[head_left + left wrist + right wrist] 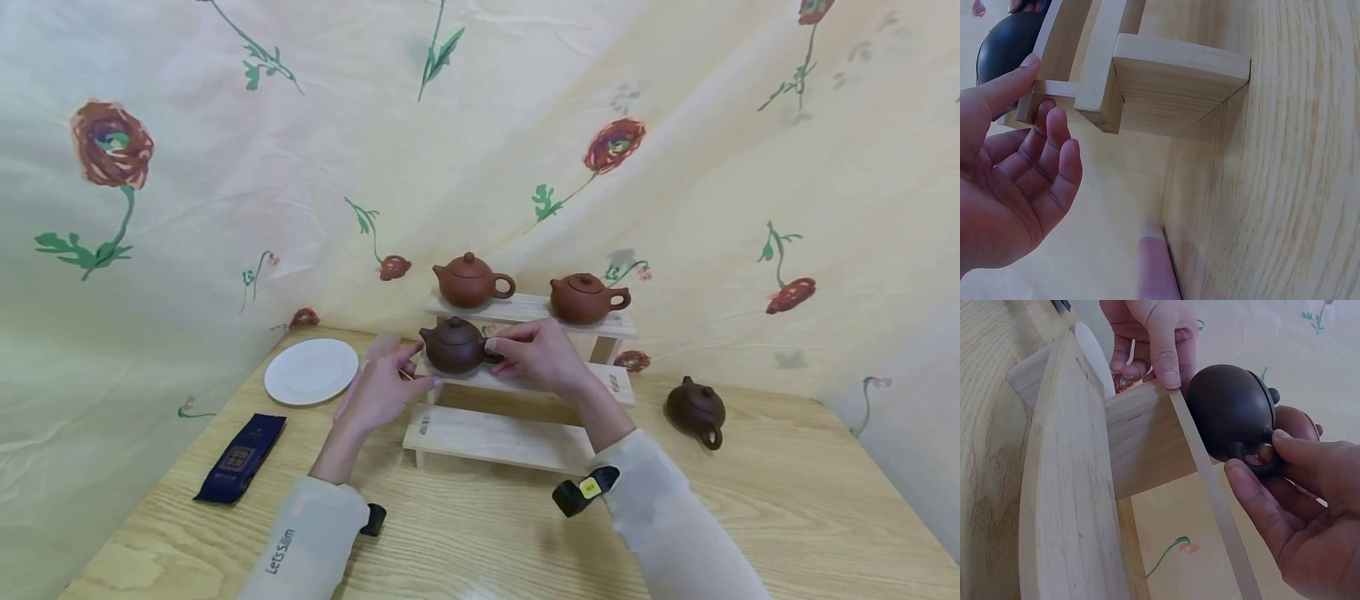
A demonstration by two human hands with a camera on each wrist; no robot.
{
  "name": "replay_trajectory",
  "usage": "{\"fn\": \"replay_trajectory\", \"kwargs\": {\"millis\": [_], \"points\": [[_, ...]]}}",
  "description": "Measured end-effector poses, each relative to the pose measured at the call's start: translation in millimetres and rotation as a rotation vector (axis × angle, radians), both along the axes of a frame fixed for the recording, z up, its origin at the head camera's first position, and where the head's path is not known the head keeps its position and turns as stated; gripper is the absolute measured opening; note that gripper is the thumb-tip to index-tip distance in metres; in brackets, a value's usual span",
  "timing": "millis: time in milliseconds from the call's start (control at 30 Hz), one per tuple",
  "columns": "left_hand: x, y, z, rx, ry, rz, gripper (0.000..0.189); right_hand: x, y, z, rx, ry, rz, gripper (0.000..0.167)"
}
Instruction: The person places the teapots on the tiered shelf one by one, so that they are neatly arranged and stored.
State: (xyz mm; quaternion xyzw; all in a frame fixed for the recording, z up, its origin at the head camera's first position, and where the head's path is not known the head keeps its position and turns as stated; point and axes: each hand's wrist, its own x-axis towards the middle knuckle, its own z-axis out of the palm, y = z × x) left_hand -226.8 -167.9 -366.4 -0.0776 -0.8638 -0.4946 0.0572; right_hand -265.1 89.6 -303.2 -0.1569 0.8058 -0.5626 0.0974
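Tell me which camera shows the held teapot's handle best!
The right wrist view: the handle is large there, pinched by the right hand. The head view shows it small, partly hidden by that hand. The left wrist view shows part of the dark teapot, but I can't make out its handle.

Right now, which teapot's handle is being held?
The dark teapot at the middle shelf, its handle pinched by the right hand; the reddish teapots above and the far-right dark pot are untouched.
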Motion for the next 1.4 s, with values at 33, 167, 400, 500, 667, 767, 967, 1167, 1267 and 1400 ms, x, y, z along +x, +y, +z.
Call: {"fn": "replay_trajectory", "kwargs": {"millis": [33, 167, 400, 500, 667, 767, 967, 1167, 1267, 1400], "points": [[-0.1, 0.0, -0.1, -0.001, 0.001, -0.002, 0.074, 0.1, 0.0, 0.2, -0.001, -0.001, 0.002, 0.024], [0.2, 0.1, 0.1, 0.009, 0.001, -0.008, 0.074, -0.2, -0.2, 0.4, -0.003, 0.0, 0.011, 0.025], [0.7, -1.1, -0.9, 0.0, -0.001, -0.011, 0.074, -1.5, 0.4, -1.4, 0.009, -0.007, 0.022, 0.023], [0.7, -1.3, -2.0, -0.007, 0.006, -0.014, 0.074, -1.6, 0.6, -2.7, 0.013, -0.021, 0.025, 0.023], [0.9, -0.9, -2.8, -0.008, 0.014, -0.014, 0.074, -1.3, 0.6, -3.1, 0.016, -0.025, 0.027, 0.024], [0.9, -0.9, -2.8, -0.007, 0.014, -0.012, 0.074, -1.5, 0.2, -2.7, 0.016, -0.024, 0.029, 0.025], [1.6, -0.9, -2.9, -0.001, 0.008, -0.011, 0.074, -2.6, 0.2, -3.7, 0.013, -0.023, 0.036, 0.025], [2.4, 1.1, -2.1, 0.007, -0.006, 0.0, 0.075, 0.2, 8.9, 1.4, 0.011, -0.009, 0.015, 0.027], [2.0, 1.4, -1.1, -0.001, 0.0, 0.001, 0.075, 3.2, 20.0, 9.2, 0.021, 0.024, -0.013, 0.031], [1.6, 0.1, 0.3, -0.02, 0.009, 0.002, 0.075, 7.3, 36.9, 17.5, 0.055, 0.072, -0.045, 0.033]]}}
